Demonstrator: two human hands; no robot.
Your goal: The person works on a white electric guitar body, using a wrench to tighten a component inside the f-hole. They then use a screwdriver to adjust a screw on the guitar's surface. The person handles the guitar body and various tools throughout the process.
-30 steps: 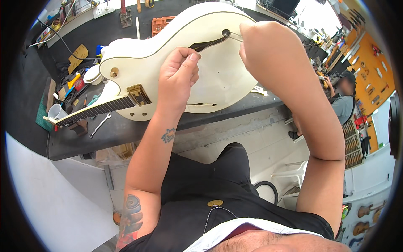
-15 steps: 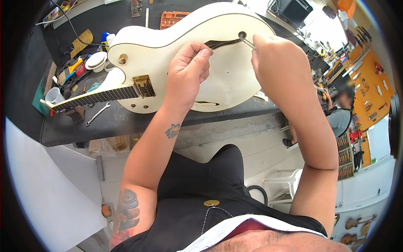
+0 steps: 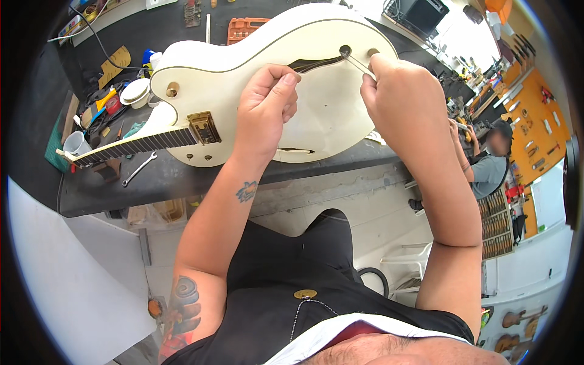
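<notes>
A cream-white hollow-body electric guitar lies face up on the dark workbench, its neck pointing left and a gold pickup near the neck's end. My left hand is closed in a pinch at the upper f-hole, on a thin wire that runs into the opening. My right hand grips a slim two-pronged metal tool, like tweezers; its tip is at the round dark hole at the f-hole's end. My fingers partly hide the tool.
A wrench lies at the bench's front edge. White round containers, a clear cup and loose tools crowd the left. An orange tool case lies behind the guitar. At right, another person sits near an orange tool board.
My right hand has turned and shifted slightly, uncovering a gold post near its fingers and more of the tool. My left hand keeps its pinch. The guitar appears slightly further left in view.
</notes>
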